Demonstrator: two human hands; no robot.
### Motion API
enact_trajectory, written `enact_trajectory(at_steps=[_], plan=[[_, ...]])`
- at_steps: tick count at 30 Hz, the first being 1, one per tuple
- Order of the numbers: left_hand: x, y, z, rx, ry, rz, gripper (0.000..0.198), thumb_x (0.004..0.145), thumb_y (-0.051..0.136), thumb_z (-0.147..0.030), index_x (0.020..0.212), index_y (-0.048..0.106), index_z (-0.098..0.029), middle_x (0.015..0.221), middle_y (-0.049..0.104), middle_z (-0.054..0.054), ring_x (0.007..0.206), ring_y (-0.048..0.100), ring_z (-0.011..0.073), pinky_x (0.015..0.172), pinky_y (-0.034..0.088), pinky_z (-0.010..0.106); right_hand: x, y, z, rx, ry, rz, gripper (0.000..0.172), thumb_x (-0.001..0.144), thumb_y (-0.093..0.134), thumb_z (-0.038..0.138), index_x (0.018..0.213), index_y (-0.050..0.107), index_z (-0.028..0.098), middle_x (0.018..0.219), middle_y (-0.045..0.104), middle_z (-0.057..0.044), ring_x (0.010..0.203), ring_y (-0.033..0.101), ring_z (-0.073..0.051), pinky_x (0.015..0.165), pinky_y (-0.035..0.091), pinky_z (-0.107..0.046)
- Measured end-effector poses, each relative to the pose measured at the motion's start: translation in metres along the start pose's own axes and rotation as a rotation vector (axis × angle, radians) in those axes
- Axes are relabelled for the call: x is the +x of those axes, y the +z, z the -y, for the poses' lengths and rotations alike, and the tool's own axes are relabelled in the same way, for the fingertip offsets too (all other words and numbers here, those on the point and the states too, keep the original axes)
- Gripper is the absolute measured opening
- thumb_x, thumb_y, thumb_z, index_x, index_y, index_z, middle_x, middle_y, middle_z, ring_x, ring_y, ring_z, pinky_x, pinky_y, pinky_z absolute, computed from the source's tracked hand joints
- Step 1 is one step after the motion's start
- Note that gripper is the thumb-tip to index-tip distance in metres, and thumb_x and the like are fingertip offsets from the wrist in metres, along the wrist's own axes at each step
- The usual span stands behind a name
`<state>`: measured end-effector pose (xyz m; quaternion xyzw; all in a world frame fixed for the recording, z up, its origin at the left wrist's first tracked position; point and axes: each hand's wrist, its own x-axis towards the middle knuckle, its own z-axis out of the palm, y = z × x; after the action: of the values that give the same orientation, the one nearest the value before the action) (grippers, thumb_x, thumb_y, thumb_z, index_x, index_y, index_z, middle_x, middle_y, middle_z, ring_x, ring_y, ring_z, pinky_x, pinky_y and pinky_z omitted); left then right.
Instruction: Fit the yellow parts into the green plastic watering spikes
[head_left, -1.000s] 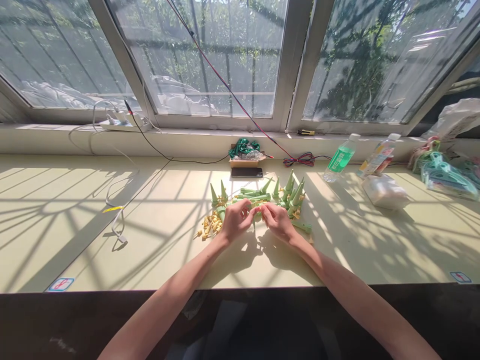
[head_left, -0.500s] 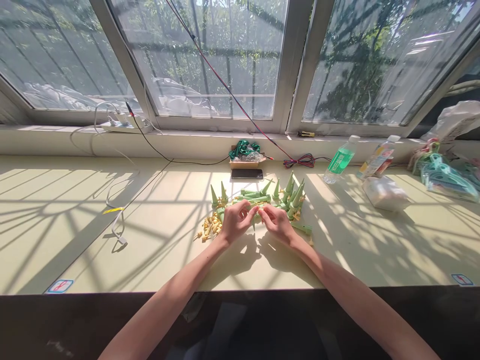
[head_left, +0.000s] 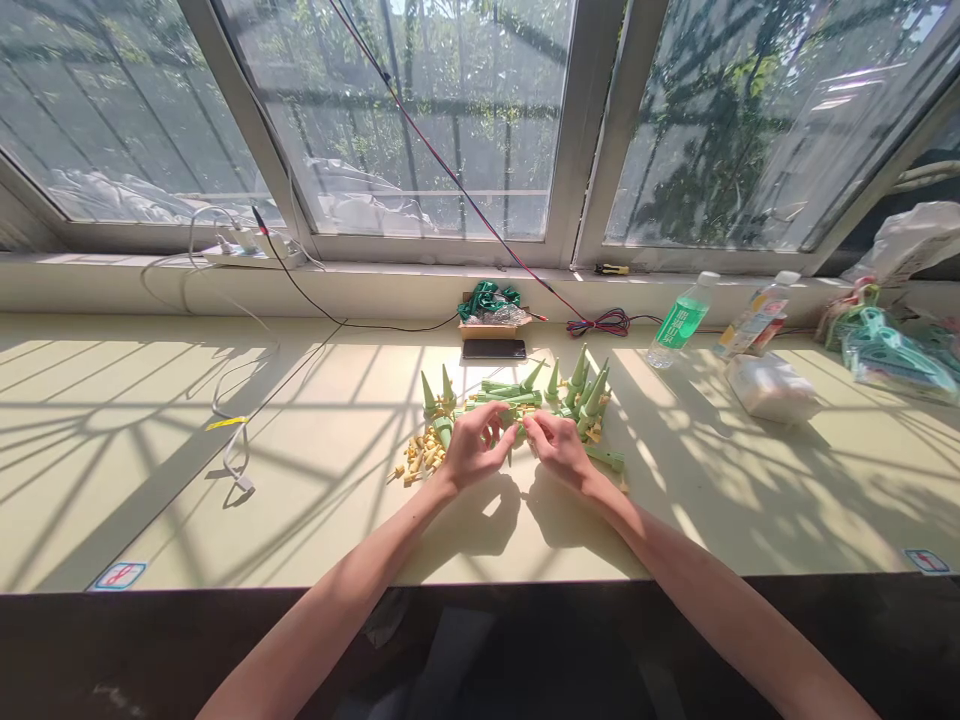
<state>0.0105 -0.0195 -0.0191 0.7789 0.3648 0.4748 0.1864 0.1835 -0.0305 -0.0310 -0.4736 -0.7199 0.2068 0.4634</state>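
Note:
My left hand is curled above the front of a pile of green plastic parts. A green cone-shaped piece seems held in it, mostly hidden by the fingers, with its narrow tip pointing down below the thumb. Close beside it, my right hand has thumb and forefinger pinched together; whatever is between them is too small to make out. Green cones stand upright at the left of the pile, and more cones cluster on the right. Green tubes lie behind my hands. Small yellow pegs are heaped left of my left hand.
A black phone lies behind the parts, before a small box of green material. To the right are a green-labelled bottle, another bottle and a white packet. A white cable lies at left.
My hands have drawn slightly apart from touching fingertips. The left fingers and thumb have opened a little wider, while the right hand keeps its pinch and shifts slightly right.

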Motion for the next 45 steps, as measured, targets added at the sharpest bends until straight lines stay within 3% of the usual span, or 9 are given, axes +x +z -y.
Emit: enact_trajectory(at_steps=[10,21,28,33,38,45], plan=[[-0.0011,0.0012,0.0019,-0.030,0.014,0.027,0.030,0.078,0.062,-0.017,0.107,0.059,-0.014,0.072,0.058,0.000,0.056,0.054,0.0095,0.046,0.045,0.020,-0.0003,0.0014,-0.0014,-0.013,-0.019,0.011,0.045,0.098,0.037,0.041,0.058,0.028,0.021,0.051,0.029,0.005,0.049,0.028,-0.011,0.051,0.023,-0.028],[-0.0025,0.0022,0.0013,-0.026,0.013,0.034,0.031,0.080,0.063,-0.022,0.111,0.058,-0.015,0.071,0.057,-0.001,0.057,0.053,0.0096,0.049,0.045,0.021,0.0002,0.0032,-0.0035,-0.027,-0.006,-0.007,0.052,0.098,0.034,0.048,0.055,0.024,0.021,0.050,0.023,0.005,0.048,0.024,-0.010,0.051,0.020,-0.028],[-0.0017,0.0051,0.0041,-0.001,-0.019,0.005,0.027,0.079,0.061,-0.019,0.106,0.057,-0.017,0.071,0.057,-0.001,0.059,0.054,0.0111,0.052,0.045,0.022,0.0005,-0.0001,0.0001,-0.017,0.045,-0.052,0.042,0.096,0.045,0.048,0.064,0.041,0.021,0.053,0.041,0.005,0.049,0.037,-0.010,0.050,0.028,-0.025],[-0.0001,0.0049,0.0004,0.024,-0.044,-0.024,0.025,0.079,0.061,-0.017,0.104,0.056,-0.018,0.069,0.055,-0.003,0.057,0.053,0.0102,0.052,0.044,0.021,0.0003,-0.0007,0.0041,0.034,0.032,-0.019,0.029,0.095,0.049,0.044,0.086,0.058,0.019,0.072,0.063,-0.001,0.052,0.051,-0.012,0.053,0.038,-0.025],[0.0004,0.0050,-0.0001,0.035,-0.035,-0.017,0.025,0.079,0.061,-0.017,0.103,0.056,-0.019,0.067,0.055,-0.004,0.056,0.052,0.0094,0.051,0.044,0.020,-0.0007,0.0016,0.0012,0.011,-0.008,-0.027,0.030,0.096,0.046,0.040,0.080,0.057,0.019,0.065,0.058,0.000,0.054,0.049,-0.012,0.055,0.038,-0.025],[-0.0009,0.0046,0.0033,0.013,-0.009,0.046,0.037,0.081,0.066,-0.027,0.115,0.056,-0.017,0.072,0.056,-0.002,0.055,0.052,0.0085,0.047,0.043,0.019,-0.0004,0.0015,-0.0017,-0.027,-0.004,-0.038,0.038,0.097,0.042,0.044,0.066,0.044,0.021,0.054,0.041,0.005,0.049,0.036,-0.011,0.051,0.030,-0.026]])
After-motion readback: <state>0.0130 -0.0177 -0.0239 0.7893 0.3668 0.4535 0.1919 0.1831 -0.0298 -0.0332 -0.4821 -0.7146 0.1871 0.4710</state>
